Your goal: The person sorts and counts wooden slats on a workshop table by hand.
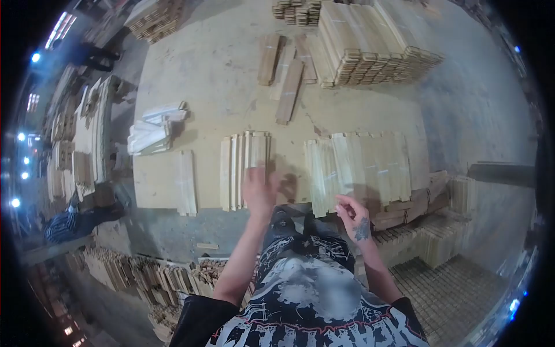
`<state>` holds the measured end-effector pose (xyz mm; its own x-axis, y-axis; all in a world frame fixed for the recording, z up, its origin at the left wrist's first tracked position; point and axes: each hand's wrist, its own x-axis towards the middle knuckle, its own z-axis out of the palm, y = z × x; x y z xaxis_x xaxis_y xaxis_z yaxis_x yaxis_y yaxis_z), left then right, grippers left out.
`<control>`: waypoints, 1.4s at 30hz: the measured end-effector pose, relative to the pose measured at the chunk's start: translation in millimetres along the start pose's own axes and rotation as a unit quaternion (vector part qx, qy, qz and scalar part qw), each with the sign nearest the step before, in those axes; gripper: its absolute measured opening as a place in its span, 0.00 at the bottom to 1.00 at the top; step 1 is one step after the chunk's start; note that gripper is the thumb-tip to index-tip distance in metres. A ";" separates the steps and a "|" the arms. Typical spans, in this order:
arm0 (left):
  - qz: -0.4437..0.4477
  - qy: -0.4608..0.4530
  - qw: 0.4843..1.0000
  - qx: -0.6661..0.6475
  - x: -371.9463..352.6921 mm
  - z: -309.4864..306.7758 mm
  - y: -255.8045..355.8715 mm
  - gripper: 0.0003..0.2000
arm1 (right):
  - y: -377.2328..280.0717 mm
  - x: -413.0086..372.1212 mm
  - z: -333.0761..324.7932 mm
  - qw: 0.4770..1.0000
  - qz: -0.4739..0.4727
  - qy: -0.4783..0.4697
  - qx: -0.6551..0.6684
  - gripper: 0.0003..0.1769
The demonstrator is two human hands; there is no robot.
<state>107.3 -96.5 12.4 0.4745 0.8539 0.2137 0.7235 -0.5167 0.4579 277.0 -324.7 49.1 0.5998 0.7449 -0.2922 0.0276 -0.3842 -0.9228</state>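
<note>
My left hand (259, 189) is over the right side of a stack of pale wooden slats (233, 168), its fingers smeared by motion. A shadow falls on the table just right of it. My right hand (351, 215) hovers at the near edge of a wider row of wooden slats (358, 165), loosely curled with thumb and fingertips apart and nothing visible between them. A narrow pair of slats (186, 182) lies on the table further left.
The large table (214, 87) also carries a pile of whitish slats (151, 132), loose darker boards (290, 92) and a tall stack of planks (370, 46). More stacked wood (439, 243) stands low at right. At far left, a person in striped clothing (75, 222) bends over.
</note>
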 end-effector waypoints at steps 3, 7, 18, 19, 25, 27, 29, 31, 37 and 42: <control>-0.092 0.080 0.991 0.047 7.3 -26.7 -67.4 0.26 | -20.6 23.0 19.2 0.998 -0.045 -0.040 -0.012 0.16; -0.215 -0.023 0.976 -0.040 7.2 -42.1 -106.9 0.27 | -34.1 39.7 55.1 0.994 -0.062 -0.091 -0.022 0.17; -0.139 0.129 0.969 0.158 -6.1 -58.4 -151.7 0.27 | -34.9 58.3 132.7 0.987 -0.035 -0.141 -0.066 0.20; -0.113 0.111 0.979 0.128 -3.5 -61.3 -147.5 0.28 | -33.9 58.2 136.4 0.987 -0.032 -0.136 -0.074 0.20; -0.058 0.007 0.996 -0.063 9.2 -41.3 -114.0 0.22 | -30.6 56.5 158.8 0.990 -0.003 -0.120 -0.079 0.20; -0.090 0.007 0.993 -0.075 8.7 -40.6 -116.5 0.22 | -19.6 56.1 162.5 0.991 -0.003 -0.106 -0.076 0.20; -0.066 0.035 0.997 -0.003 3.2 -40.1 -133.0 0.22 | -7.2 54.6 164.8 0.993 -0.007 -0.090 -0.080 0.20; -0.066 0.057 0.995 0.056 -3.4 -38.5 -150.0 0.23 | 0.4 57.0 167.7 0.993 -0.014 -0.083 -0.078 0.20; -0.023 0.041 0.999 -0.011 2.0 -37.3 -127.1 0.19 | -0.4 59.8 171.9 0.992 -0.023 -0.075 -0.102 0.23; -0.023 0.041 0.999 -0.021 3.8 -24.6 -117.9 0.14 | 2.1 59.9 172.9 0.991 -0.036 -0.071 -0.107 0.24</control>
<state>11.5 -30.7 -19.5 0.3982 0.8796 0.2603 0.7205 -0.4756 0.5047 174.8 -186.6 -13.7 0.4721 0.8378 -0.2741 0.2441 -0.4231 -0.8726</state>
